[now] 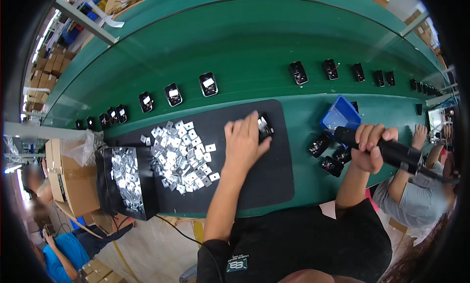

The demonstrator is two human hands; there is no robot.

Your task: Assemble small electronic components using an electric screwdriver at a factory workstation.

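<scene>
Bright even overhead light, glare on the metal plates (181, 153), strong fisheye bending, dark blurred rim

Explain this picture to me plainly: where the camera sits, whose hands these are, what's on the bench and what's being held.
The camera sits on a person's head and looks down with a fisheye lens, so straight edges curve. The two bare arms rising from the lower edge are that person's own. The left hand presses on a small black part lying on a black mat. The right hand grips a black power tool. On the mat lies a heap of small metal plates, with more in a black box beside it. More black parts line the green belt; a blue bin stands near the tool. Other workers sit at the edges.
</scene>
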